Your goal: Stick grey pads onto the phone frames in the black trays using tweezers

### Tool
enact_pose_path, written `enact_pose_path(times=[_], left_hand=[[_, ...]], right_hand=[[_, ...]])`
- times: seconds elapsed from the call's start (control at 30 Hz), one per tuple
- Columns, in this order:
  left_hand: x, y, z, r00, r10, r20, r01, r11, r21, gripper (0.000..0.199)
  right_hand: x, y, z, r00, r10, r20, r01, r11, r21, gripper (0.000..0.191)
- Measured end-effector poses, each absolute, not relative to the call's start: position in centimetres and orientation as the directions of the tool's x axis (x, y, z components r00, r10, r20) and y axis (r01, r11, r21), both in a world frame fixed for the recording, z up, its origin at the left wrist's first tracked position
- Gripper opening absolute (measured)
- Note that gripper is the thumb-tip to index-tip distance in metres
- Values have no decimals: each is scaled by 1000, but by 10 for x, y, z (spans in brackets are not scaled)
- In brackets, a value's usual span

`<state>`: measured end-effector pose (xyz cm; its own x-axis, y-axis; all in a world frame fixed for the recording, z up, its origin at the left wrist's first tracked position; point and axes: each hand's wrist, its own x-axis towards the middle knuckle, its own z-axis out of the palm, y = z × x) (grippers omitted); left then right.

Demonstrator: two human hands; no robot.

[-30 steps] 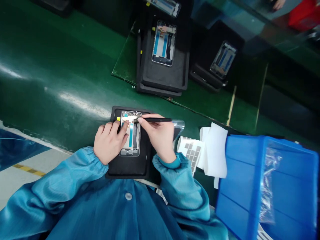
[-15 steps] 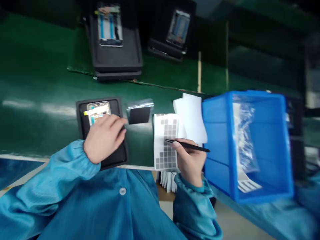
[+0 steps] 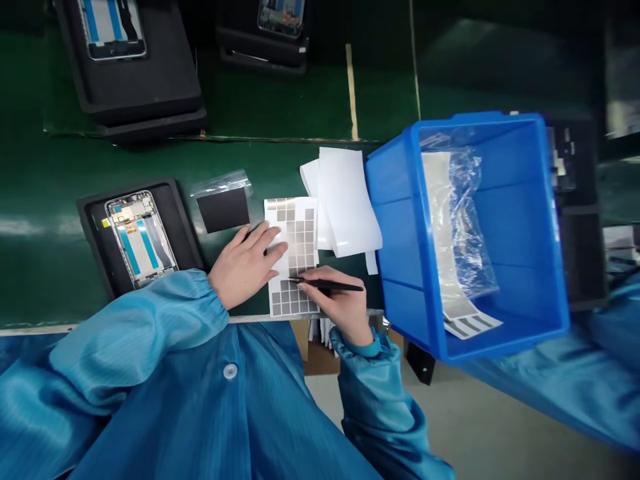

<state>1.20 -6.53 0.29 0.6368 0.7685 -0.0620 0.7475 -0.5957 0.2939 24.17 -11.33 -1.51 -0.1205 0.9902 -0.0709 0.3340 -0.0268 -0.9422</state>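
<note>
My right hand (image 3: 343, 300) is closed around black tweezers (image 3: 335, 285), whose tips touch a white sheet of small grey square stickers (image 3: 300, 230). Fingers spread, my left hand (image 3: 247, 263) lies with its fingertips on the left edge of that sheet. To the left, an opened phone (image 3: 143, 237) with blue strips inside rests in a black tray (image 3: 95, 220); my left sleeve covers the tray's lower right part. Just above my left hand is a clear plastic bag with a black piece (image 3: 223, 208) in it.
A blue bin (image 3: 395, 230) stands to the right, holding clear plastic and a strip sheet (image 3: 440, 220). White backing sheets (image 3: 345, 200) lie against it. At the back are black trays (image 3: 145, 87) with phones (image 3: 113, 30). Another person's blue sleeve (image 3: 565, 387) shows at right.
My left hand has moved right from the phone tray to the sticker sheet. The tweezers stay on the sheet in my right hand. The whole view has shifted to the right.
</note>
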Motion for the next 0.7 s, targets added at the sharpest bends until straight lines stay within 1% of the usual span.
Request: enact_pose_path(times=[0.1, 0.33, 0.53, 0.7], left_hand=[[12, -64, 4, 642, 764, -68, 742, -596, 306, 46], [12, -62, 6, 639, 767, -62, 739, -590, 324, 46], [12, -63, 5, 641, 764, -69, 739, -590, 325, 47], [12, -62, 6, 647, 760, -66, 735, -598, 319, 46]], right_hand=[[243, -117, -15, -163, 986, -31, 318, 23, -948, 12], [243, -116, -17, -190, 981, 48, 311, 107, -944, 12], [245, -114, -18, -191, 979, 68, 292, 122, -948, 14], [245, -116, -20, -201, 976, 78, 296, 136, -945, 19]])
